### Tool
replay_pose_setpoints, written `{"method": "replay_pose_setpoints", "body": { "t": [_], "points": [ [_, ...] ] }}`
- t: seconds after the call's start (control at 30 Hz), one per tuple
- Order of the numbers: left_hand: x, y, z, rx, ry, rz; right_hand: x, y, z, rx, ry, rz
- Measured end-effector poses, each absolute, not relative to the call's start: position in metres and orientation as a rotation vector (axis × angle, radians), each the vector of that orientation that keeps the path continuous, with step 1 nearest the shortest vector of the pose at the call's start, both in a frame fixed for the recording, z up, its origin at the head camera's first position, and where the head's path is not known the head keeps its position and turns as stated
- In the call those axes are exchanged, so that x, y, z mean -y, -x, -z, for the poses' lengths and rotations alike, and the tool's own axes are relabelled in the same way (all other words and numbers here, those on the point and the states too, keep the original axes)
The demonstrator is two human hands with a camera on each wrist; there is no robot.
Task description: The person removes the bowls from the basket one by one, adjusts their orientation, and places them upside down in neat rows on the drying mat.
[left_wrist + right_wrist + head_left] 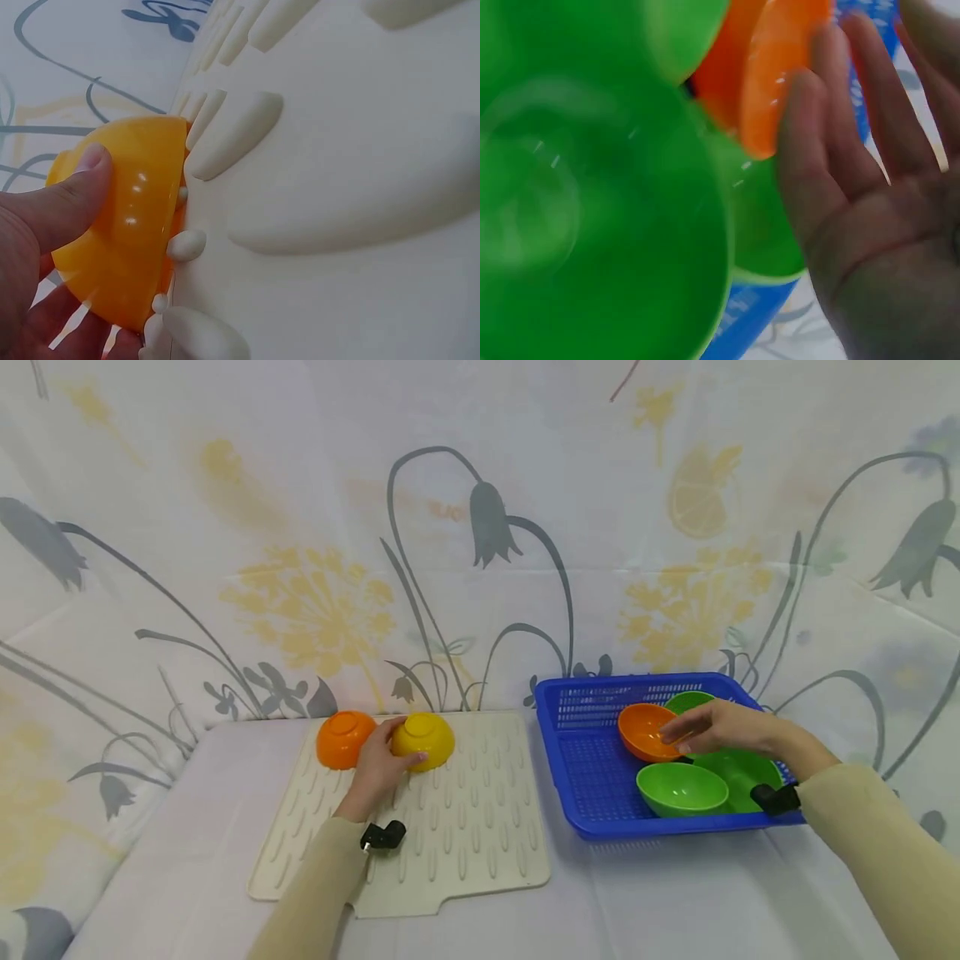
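Observation:
In the head view my left hand point(377, 774) holds a yellow bowl point(427, 743) that stands upside down on a cream drying mat point(480, 852). The left wrist view shows the thumb on the yellow bowl's point(139, 210) side and the fingers round its lower part. An upturned orange bowl point(343, 743) is just left of it. My right hand point(716, 728), fingers extended, hovers over a blue basket point(558, 752) beside another orange bowl point(641, 731). Whether it touches that bowl is unclear.
Inside the basket are a small green bowl point(682, 793), a larger green bowl point(750, 777) and a further green one point(686, 700) at the back. A patterned cloth point(480, 610) hangs behind the table. The basket stands right of the mat.

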State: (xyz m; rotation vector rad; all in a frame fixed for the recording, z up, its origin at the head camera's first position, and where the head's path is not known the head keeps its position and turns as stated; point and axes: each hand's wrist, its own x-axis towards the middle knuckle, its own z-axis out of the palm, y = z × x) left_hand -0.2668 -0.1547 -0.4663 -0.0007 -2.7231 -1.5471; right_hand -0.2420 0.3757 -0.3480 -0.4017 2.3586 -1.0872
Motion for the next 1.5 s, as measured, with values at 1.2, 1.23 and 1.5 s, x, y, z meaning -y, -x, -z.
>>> {"method": "replay_pose_setpoints", "body": {
  "t": [1.2, 1.23, 1.5],
  "points": [
    [0.1557, 0.2636, 0.4635, 2.716, -0.012, 1.565, -0.3741, 0.2396, 0.3542, -2.302, 0.142, 0.748],
    [0.1557, 0.2636, 0.4636, 2.716, -0.011, 1.564, -0.3738, 0.2395, 0.3539, -2.297, 0.129, 0.756],
    [0.1553, 0.2645, 0.4643, 2.715, -0.009, 1.544, -0.3733, 0.2381, 0.3511, -2.316, 0.089, 0.741]
  ]
}}
